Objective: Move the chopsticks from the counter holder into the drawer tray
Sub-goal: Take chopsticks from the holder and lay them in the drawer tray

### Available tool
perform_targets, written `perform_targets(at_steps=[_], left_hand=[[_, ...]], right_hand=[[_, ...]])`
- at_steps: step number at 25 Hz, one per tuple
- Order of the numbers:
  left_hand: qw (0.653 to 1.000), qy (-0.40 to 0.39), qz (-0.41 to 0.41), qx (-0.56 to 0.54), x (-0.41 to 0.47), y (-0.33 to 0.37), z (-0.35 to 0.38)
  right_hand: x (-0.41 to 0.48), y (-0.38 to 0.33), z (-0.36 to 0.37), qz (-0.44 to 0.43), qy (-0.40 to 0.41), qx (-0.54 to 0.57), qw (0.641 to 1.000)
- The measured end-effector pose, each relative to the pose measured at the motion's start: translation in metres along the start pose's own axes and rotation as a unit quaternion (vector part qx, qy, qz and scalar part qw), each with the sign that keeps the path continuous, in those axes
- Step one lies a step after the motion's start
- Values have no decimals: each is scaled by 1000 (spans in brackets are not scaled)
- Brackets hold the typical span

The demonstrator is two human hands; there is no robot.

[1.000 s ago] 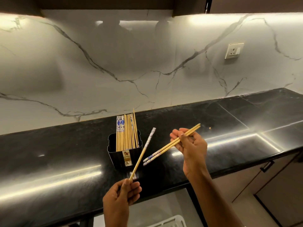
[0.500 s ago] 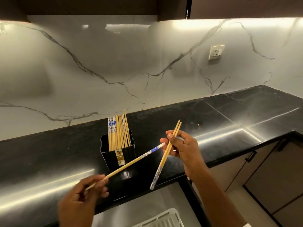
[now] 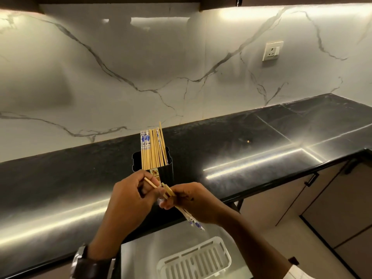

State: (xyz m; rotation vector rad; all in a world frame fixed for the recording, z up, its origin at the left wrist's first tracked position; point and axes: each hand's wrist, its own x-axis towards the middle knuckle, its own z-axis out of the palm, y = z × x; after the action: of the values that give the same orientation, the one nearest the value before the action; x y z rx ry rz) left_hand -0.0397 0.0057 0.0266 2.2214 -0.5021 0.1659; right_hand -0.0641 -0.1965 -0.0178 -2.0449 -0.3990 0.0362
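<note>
A black holder [image 3: 168,172] stands on the dark counter, filled with several wooden chopsticks [image 3: 154,147], some with blue-and-white ends. In front of it my two hands meet. My left hand [image 3: 128,200] pinches one chopstick [image 3: 150,183] near its plain end. My right hand [image 3: 193,201] grips a pair of chopsticks [image 3: 194,222] whose patterned ends point down toward the open drawer. A white slotted tray [image 3: 193,258] lies in the drawer below.
The glossy black counter [image 3: 261,150] runs left to right, backed by a marble wall with a socket [image 3: 272,50]. Lower cabinets with dark handles [image 3: 311,179] stand at the right. The steel drawer floor [image 3: 141,250] surrounds the tray.
Both hands have come together in front of the holder. The left hand rose and moved right with its chopstick; the right hand's pair tilted so the patterned ends point down.
</note>
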Motion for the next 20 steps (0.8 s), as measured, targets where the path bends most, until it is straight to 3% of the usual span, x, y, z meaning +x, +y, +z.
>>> perform_targets(at_steps=[2,4,7,11,13,14,15,17,18,20], left_hand=[[999,24,-15,-39,-3,-10,11],[988,30,-48,-145,-12,-19,24],[940,16,-114,-322,-29,-20,47],[914,91,-155,-364,-37,-21,68],[870,142,-206,-426,-42,-29,70],[840,165,-228,-464,-44,-36,69],[815,185,-246,-492,-47,-42,67],[786,215,-271,-513,-51,-52,69],[776,224,-283,-517,-54,-55,74],[758,232,-310,-525,-58,-54,91]], right_hand=[[-3,6,6,19,0,17,1000],[-5,11,10,56,-24,50,997],[-7,16,17,93,-62,77,991],[-10,26,25,96,-60,56,992],[-21,36,29,133,-1,34,991],[-30,48,31,192,81,31,978],[-40,59,33,275,195,58,940],[-57,80,36,419,367,206,805],[-61,88,41,455,371,294,754],[-57,94,61,492,305,428,694]])
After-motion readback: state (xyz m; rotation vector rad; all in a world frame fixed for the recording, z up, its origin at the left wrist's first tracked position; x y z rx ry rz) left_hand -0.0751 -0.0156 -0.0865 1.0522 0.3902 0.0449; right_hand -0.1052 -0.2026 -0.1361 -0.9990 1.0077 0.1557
